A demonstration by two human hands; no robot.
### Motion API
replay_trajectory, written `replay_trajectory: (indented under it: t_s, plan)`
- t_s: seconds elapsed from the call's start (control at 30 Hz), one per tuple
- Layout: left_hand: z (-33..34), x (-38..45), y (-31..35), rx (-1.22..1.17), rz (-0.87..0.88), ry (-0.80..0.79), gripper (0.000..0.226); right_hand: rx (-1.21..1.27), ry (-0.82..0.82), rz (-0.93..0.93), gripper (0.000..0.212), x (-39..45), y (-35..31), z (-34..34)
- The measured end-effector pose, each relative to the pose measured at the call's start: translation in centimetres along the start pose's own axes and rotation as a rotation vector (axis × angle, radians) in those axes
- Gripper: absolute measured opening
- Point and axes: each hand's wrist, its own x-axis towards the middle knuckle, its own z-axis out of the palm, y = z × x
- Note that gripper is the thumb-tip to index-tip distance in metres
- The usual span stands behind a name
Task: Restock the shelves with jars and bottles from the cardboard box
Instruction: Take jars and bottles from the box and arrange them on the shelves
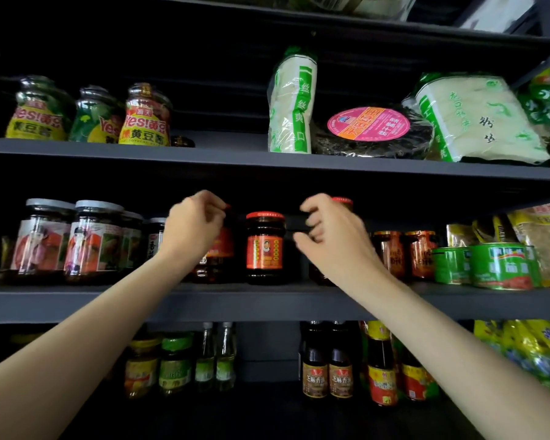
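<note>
Three dark chili-sauce jars with red lids and red labels stand on the middle shelf (267, 300). The centre jar (265, 247) stands free between my hands. My left hand (192, 227) is raised to the left jar (221, 249), with its fingers curled over the lid. My right hand (329, 238) covers most of the right jar (342, 202). Its fingers are curled at the jar's left side, and I cannot tell whether they grip it. The cardboard box is out of view.
Grey-lidded jars (94, 239) stand left of my hands, with orange jars (419, 254) and green cans (499, 265) to the right. The upper shelf holds yellow-label sauce bottles (146, 119) and noodle packets (291, 103). On the lower shelf are small bottles (327, 369).
</note>
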Motion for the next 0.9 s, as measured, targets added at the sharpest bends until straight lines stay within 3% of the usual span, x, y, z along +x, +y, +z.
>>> replay_trajectory:
  t_s: [0.1, 0.2, 0.37, 0.7, 0.83, 0.9]
  plan:
    - [-0.5, -0.2, -1.7, 0.123, 0.052, 0.031, 0.034, 0.001, -0.364, 0.104, 0.074, 3.0, -1.6, 2.9]
    - [-0.1, 0.4, -3.0, 0.178, -0.078, -0.169, 0.059, 0.078, -0.510, 0.285, 0.092, 5.1, -1.3, 5.4]
    - [0.7, 0.3, -3.9, 0.068, -0.185, -0.347, 0.086, 0.194, -0.459, 0.370, 0.071, 6.1, -0.6, 7.5]
    - [1.0, 0.4, -4.4, 0.106, -0.168, -0.363, 0.085, -0.016, -0.412, 0.367, 0.079, 6.6, -1.1, 9.5]
    - [0.7, 0.2, -4.1, 0.151, -0.169, -0.335, 0.082, 0.057, -0.422, 0.361, 0.095, 5.8, -1.4, 8.0]
    - [0.5, -0.1, -3.7, 0.209, -0.142, -0.277, 0.074, 0.090, -0.304, 0.274, 0.086, 4.7, -1.5, 6.1]
